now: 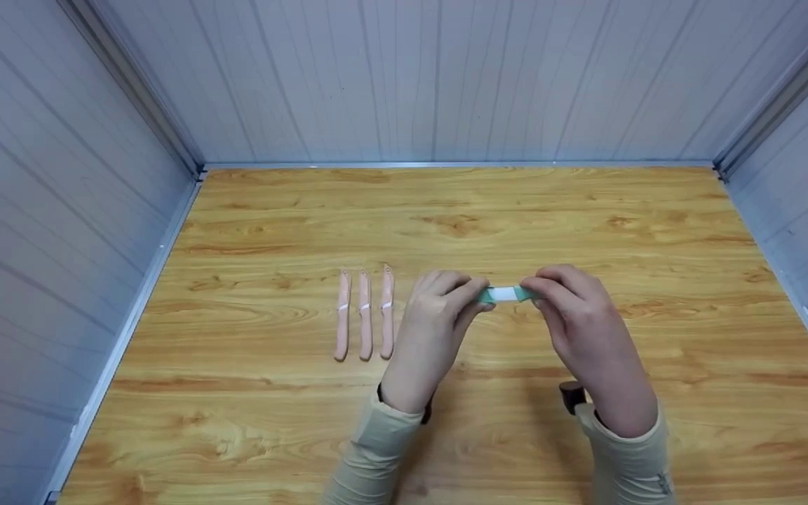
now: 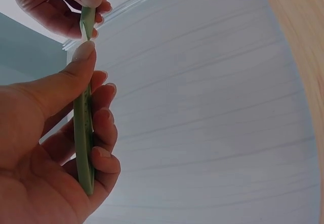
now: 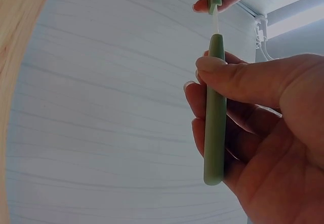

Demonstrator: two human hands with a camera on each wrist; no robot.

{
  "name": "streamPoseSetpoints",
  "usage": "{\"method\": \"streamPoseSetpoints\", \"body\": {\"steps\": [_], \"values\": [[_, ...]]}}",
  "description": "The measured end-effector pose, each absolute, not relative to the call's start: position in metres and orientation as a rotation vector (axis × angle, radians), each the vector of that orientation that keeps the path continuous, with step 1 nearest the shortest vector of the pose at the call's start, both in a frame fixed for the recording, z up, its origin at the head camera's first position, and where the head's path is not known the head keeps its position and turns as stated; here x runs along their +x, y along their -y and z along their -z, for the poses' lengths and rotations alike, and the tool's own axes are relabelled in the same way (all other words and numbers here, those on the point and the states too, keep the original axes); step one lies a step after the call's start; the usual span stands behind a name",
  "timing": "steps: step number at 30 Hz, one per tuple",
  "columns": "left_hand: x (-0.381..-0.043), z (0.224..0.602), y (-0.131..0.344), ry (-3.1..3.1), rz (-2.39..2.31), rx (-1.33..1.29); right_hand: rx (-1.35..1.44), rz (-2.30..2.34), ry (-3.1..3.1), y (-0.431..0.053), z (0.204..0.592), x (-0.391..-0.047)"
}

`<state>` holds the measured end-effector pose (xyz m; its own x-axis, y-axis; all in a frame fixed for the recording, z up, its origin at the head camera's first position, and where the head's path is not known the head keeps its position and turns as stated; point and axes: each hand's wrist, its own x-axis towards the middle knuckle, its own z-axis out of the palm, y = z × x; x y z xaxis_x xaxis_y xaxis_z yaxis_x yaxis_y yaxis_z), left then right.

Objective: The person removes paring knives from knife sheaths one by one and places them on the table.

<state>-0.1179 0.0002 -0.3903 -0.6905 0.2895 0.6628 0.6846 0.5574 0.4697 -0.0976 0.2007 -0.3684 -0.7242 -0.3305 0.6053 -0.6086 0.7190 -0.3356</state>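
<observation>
Both hands hold a green knife in mid-air above the table, a stretch of its white blade (image 1: pixel 504 294) bare between them. My left hand (image 1: pixel 435 308) pinches the green sheath (image 2: pixel 82 138), its fingers curled behind it and the thumb pressed on its side. Around the smooth green handle (image 3: pixel 215 122), the right hand (image 1: pixel 579 308) curls its fingers with the thumb on top. The blade's tip is hidden inside the sheath. Left of the left hand, a row of three pink knives lies on the table: one knife (image 1: pixel 342 315), a second knife (image 1: pixel 365 315) and a third knife (image 1: pixel 387 315).
A wood-grain table (image 1: pixel 446 224) spreads beneath the hands. Pale panels enclose it: a back wall (image 1: pixel 404 84), a left wall (image 1: pixel 39 210) and a right wall (image 1: pixel 797 175). A dark wrist device (image 1: pixel 572 398) sits at the right sleeve.
</observation>
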Motion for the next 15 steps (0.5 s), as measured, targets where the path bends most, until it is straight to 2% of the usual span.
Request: {"method": "streamPoseSetpoints", "body": {"steps": [15], "values": [[-0.1169, 0.3898, 0.0006, 2.300, 0.983, -0.779, 0.713, -0.723, 2.400, -0.2018, 0.3680, -0.0982]]}}
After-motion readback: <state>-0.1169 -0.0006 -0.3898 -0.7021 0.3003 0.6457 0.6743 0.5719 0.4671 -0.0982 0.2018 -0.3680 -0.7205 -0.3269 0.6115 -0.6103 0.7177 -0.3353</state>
